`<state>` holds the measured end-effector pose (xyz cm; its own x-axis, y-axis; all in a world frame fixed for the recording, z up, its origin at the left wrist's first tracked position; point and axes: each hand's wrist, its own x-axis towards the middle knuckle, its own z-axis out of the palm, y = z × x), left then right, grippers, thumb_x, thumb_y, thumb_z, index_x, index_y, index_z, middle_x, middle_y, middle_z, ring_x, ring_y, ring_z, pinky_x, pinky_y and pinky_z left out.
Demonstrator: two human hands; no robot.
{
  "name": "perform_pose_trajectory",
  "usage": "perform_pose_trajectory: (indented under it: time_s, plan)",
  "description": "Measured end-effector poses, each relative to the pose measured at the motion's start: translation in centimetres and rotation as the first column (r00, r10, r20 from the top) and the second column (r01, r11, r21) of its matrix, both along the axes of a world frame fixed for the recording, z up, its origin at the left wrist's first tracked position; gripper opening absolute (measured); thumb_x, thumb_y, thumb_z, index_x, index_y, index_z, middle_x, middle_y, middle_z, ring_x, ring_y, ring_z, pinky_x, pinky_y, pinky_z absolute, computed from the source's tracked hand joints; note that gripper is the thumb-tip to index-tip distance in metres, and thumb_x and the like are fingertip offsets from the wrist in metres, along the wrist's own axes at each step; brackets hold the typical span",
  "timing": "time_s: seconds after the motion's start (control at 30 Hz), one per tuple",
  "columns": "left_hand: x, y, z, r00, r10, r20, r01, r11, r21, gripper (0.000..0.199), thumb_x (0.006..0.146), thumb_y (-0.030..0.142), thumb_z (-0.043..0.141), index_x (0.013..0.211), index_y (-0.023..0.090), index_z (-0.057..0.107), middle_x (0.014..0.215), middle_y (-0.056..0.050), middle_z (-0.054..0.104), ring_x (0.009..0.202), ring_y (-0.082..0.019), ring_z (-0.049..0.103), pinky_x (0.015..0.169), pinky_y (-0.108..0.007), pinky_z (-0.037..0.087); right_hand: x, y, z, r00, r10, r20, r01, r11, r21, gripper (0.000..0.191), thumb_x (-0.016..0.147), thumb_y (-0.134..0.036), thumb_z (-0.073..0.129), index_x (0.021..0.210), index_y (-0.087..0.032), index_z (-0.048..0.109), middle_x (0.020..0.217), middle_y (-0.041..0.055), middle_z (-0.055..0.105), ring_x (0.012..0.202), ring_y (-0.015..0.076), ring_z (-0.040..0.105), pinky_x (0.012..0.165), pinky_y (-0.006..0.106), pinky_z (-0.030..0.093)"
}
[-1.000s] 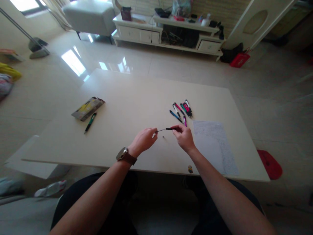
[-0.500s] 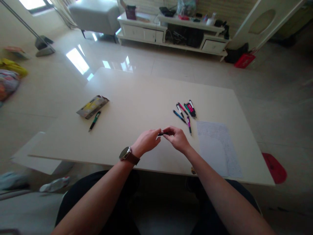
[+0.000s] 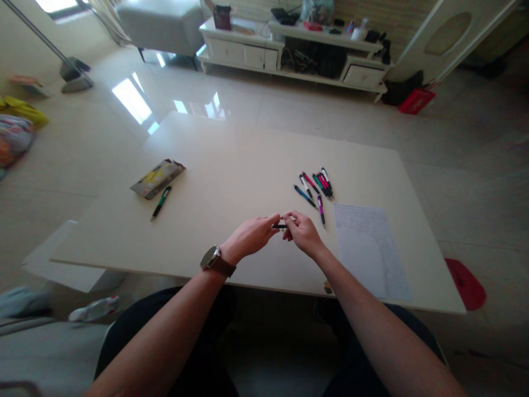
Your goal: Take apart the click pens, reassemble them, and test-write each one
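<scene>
Near the table's front edge my two hands meet over the white tabletop. My left hand, with a watch on the wrist, pinches one end of a dark pen. The fingers of my right hand are closed around the pen's other end. Just beyond my right hand lie several pens in different colours, with a purple pen closest to it. A written sheet of paper lies to the right, beside my right forearm.
On the table's left side lie a grey and yellow box and a green pen. A small yellowish item sits at the front edge. Past the table stand a white cabinet and a grey stool.
Both hands have shifted slightly to the right with the pen. My right fingers have changed their hold, and more of the pen shows between the hands.
</scene>
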<state>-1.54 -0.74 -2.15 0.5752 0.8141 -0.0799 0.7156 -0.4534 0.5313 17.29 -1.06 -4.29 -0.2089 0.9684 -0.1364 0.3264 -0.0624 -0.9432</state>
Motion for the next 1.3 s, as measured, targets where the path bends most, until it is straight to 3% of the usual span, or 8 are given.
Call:
perform_pose_trajectory:
  time_s: [0.17, 0.3, 0.43, 0.57, 0.77, 0.93, 1.13, 1.3]
  plan:
    - [0.3, -0.1, 0.1, 1.0, 0.026, -0.015, -0.026, 1.0, -0.011, 0.03, 0.104, 0.039, 0.032, 0.104, 0.021, 0.056, 0.091, -0.007, 0.069, 0.083, -0.021, 0.066, 0.07, -0.03, 0.044, 0.5, -0.2, 0.0, 0.999, -0.028, 0.014, 0.027, 0.995, 0.095, 0.027, 0.082, -0.044, 0.07, 0.088, -0.02, 0.061, 0.073, 0.0017, 0.069, 0.068, 0.0161, 0.065, 0.064, 0.027, 0.051]
    - [0.6, -0.3, 0.5, 1.0, 0.006, 0.011, -0.006, 1.0, -0.015, 0.023, 0.101, 0.038, 0.043, 0.114, 0.022, 0.053, 0.095, -0.006, 0.07, 0.085, -0.021, 0.065, 0.069, -0.029, 0.044, 1.1, -0.5, 0.2, 0.997, -0.034, 0.066, 0.031, 0.998, 0.06, 0.041, 0.09, -0.054, 0.057, 0.072, -0.018, 0.064, 0.067, 0.0048, 0.069, 0.06, 0.0156, 0.063, 0.06, 0.027, 0.049]
    - [0.5, -0.1, 0.5, 0.998, 0.062, -0.013, -0.062, 0.998, 0.005, 0.026, 0.103, 0.033, 0.033, 0.104, 0.021, 0.057, 0.094, -0.008, 0.069, 0.084, -0.021, 0.065, 0.071, -0.03, 0.044, 1.6, -0.5, 0.0, 0.985, -0.136, 0.105, 0.133, 0.99, 0.041, 0.04, 0.095, -0.048, 0.05, 0.081, -0.017, 0.07, 0.068, 0.0055, 0.07, 0.061, 0.0167, 0.065, 0.061, 0.028, 0.05]
    - [0.3, 0.2, 0.0, 0.991, 0.136, 0.01, -0.136, 0.991, 0.011, 0.029, 0.104, 0.036, 0.031, 0.118, 0.02, 0.051, 0.09, -0.007, 0.069, 0.082, -0.021, 0.065, 0.069, -0.03, 0.043, 1.8, -0.5, -0.7, 0.928, -0.02, 0.372, -0.023, 0.994, 0.111, 0.012, 0.085, -0.022, 0.063, 0.09, -0.018, 0.072, 0.081, 0.0058, 0.073, 0.074, 0.0182, 0.066, 0.071, 0.03, 0.05]
    - [-0.2, 0.6, -0.5, 0.994, 0.105, -0.034, -0.105, 0.995, -0.002, 0.031, 0.105, 0.035, 0.027, 0.104, 0.021, 0.055, 0.087, -0.007, 0.068, 0.08, -0.021, 0.065, 0.067, -0.03, 0.041, 1.0, -0.5, -2.5, 0.872, 0.088, 0.482, -0.188, 0.969, 0.163, 0.023, 0.084, -0.01, 0.06, 0.102, -0.018, 0.07, 0.095, 0.0072, 0.071, 0.081, 0.0171, 0.065, 0.08, 0.03, 0.05]
    - [-0.7, 0.8, -0.6, 0.991, 0.13, -0.017, -0.13, 0.991, -0.029, 0.025, 0.102, 0.038, 0.038, 0.116, 0.022, 0.052, 0.092, -0.007, 0.069, 0.083, -0.022, 0.065, 0.066, -0.03, 0.042, 0.2, -0.4, -3.0, 0.86, 0.092, 0.502, -0.208, 0.962, 0.179, 0.021, 0.083, -0.006, 0.055, 0.084, -0.018, 0.072, 0.09, 0.0083, 0.072, 0.084, 0.0196, 0.065, 0.082, 0.032, 0.048]
    - [-1.1, 0.6, -0.3, 0.991, 0.131, -0.018, -0.132, 0.991, -0.021, 0.029, 0.104, 0.035, 0.032, 0.109, 0.022, 0.057, 0.093, -0.008, 0.07, 0.085, -0.021, 0.065, 0.069, -0.03, 0.043, -0.3, 0.1, -2.1, 0.977, -0.162, 0.137, 0.146, 0.982, 0.12, 0.01, 0.084, -0.027, 0.063, 0.08, -0.019, 0.066, 0.074, 0.0028, 0.07, 0.069, 0.0172, 0.065, 0.069, 0.031, 0.052]
    - [-1.0, 0.2, 0.1, 0.995, 0.102, -0.007, -0.102, 0.995, 0.019, 0.03, 0.104, 0.032, 0.029, 0.102, 0.021, 0.057, 0.088, -0.007, 0.069, 0.078, -0.019, 0.063, 0.067, -0.029, 0.041, 0.1, 0.4, -1.2, 0.934, -0.291, -0.209, 0.293, 0.956, -0.02, 0.03, 0.078, -0.046, 0.07, 0.084, -0.017, 0.064, 0.076, 0.005, 0.071, 0.07, 0.0172, 0.067, 0.071, 0.033, 0.057]
